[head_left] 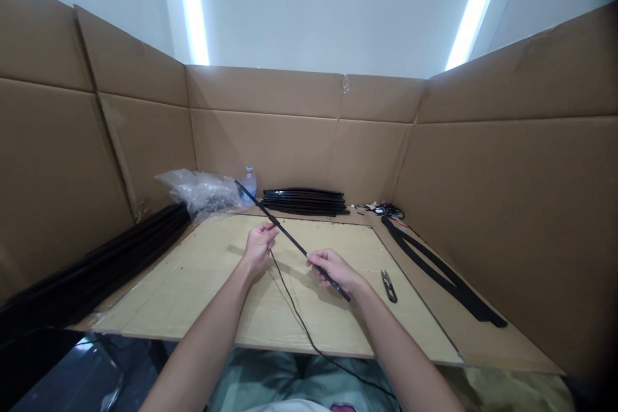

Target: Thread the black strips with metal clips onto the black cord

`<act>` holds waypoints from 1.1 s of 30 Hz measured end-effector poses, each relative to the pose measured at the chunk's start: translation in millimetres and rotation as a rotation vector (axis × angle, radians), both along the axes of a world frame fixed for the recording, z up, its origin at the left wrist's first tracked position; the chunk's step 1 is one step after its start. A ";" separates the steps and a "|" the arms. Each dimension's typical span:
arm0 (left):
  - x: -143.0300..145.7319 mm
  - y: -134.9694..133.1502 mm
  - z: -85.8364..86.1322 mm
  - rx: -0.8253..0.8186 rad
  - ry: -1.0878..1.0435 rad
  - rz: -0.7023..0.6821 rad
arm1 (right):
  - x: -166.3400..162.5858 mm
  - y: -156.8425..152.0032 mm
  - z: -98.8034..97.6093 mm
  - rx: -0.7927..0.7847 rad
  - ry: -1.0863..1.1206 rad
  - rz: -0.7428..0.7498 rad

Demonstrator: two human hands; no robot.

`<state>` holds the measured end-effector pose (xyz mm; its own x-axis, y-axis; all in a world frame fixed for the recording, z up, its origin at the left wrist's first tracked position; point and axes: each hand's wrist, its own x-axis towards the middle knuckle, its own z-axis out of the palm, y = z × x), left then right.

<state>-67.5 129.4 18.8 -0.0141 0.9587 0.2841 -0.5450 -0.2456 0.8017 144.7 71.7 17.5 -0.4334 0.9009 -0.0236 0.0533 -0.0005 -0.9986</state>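
Note:
A long thin black strip [290, 239] runs diagonally above the cardboard work surface [212, 283], from far left down toward me at the right. My left hand [261, 246] is closed around its middle part. My right hand [333, 268] pinches the strip near its lower end, whose tip pokes out past the fingers. A thin black cord [294, 312] hangs from near my left hand and trails over the table's front edge toward my lap.
Small black snips [389, 286] lie right of my right hand. Flat black strips [449, 273] rest along the right. A stack of black strips [305, 201], a water bottle [249, 185] and a plastic bag [203, 192] sit at the back. Long black strips [96, 264] fill the left. Cardboard walls enclose everything.

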 end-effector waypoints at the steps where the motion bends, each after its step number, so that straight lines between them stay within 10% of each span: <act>1: 0.7 -0.5 0.3 0.005 -0.001 0.004 | -0.7 0.2 -1.1 0.008 0.010 -0.009; 16: 2.1 -3.9 0.9 0.026 -0.026 -0.041 | -1.3 -1.1 2.7 0.037 0.168 -0.024; 33: 1.5 -6.6 6.7 -0.009 0.022 -0.066 | 3.3 4.5 0.9 0.307 -0.129 -0.114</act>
<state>-66.0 122.8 25.5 0.0553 0.9598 0.2751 -0.5423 -0.2024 0.8154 148.0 76.2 18.5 -0.3411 0.9167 0.2079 0.1957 0.2856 -0.9382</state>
